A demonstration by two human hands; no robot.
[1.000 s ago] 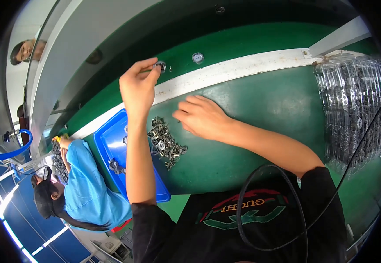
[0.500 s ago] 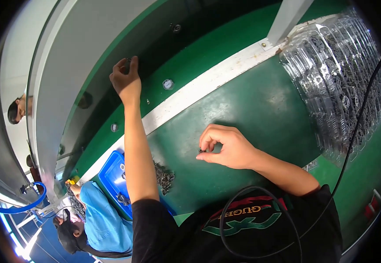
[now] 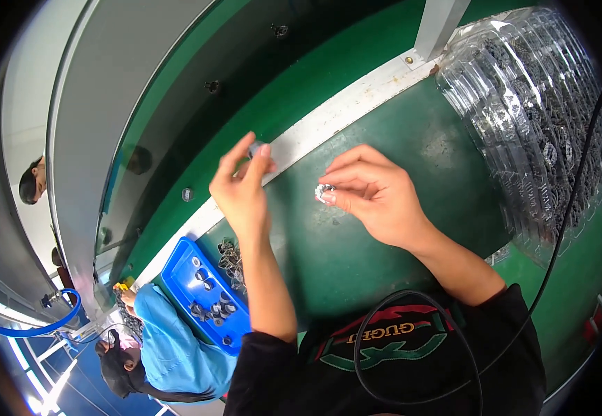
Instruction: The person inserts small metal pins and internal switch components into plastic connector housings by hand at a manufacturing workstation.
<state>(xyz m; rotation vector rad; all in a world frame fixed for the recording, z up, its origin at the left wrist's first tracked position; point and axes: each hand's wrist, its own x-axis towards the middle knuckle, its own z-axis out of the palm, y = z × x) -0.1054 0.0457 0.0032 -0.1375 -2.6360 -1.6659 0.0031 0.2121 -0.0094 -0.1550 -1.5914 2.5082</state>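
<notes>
Near mid-view, ring (image 3: 324, 192): silvery and roundish, it is sitting in the right fingertips over the green mat (image 3: 398, 139); finer detail is being lost at this size.
Right hand (image 3: 380, 197): is pinching the ring between thumb and fingertips, leaving its nine o'clock side exposed.
Left hand (image 3: 242, 191), at the ring's ten o'clock: is grasping a grey part (image 3: 256, 148) between thumb and fingers; blur is hiding its shape.
Good handling: light, even fingertip pressure is probably suiting pieces this small; a steadier left hand would likely be making its part easier to check by eye.
Metal pile (image 3: 230, 260), eight o'clock: is lying just beside the tray, partly hiding behind the left forearm.
Blue tray (image 3: 179, 277), between seven and eight: is holding loose dark parts (image 3: 224, 305).
White rail (image 3: 356, 97), twelve o'clock: is running along the mat's far edge.
Clear trays (image 3: 529, 132), half past two: are standing in a stack.
Cable (image 3: 360, 347), five o'clock: is looping over the black shirt, well apart from both hands.
</notes>
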